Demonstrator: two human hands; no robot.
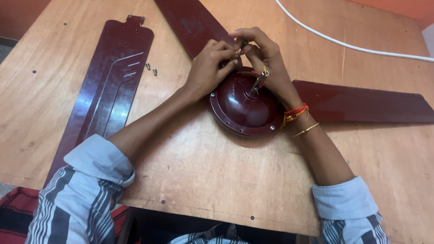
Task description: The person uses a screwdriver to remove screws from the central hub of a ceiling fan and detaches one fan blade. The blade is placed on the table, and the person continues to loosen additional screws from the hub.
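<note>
Left hand (209,68) and right hand (264,56), fingers closed pinching a small part, meet above the round maroon fan motor housing (244,106). Bare wooden surface (203,171) lies open at 6 o'clock. A loose maroon fan blade (106,86) and two small screws (151,68) lie at 9 o'clock.

Wooden table (217,180), maroon fan motor (244,108), attached blades, loose blade (110,86), two screws (151,68), white cable (352,45)

The place looks like a small repair workshop or a home workbench. A worn plywood desk (203,171), scuffed and dotted with screw holes, carries a dismantled ceiling fan: the maroon motor housing (246,106), a loose blade (106,86) lying apart, and two small screws (151,68) beside it. A white cable (352,46) runs across the far corner, with orange walls (398,7) behind.
</note>
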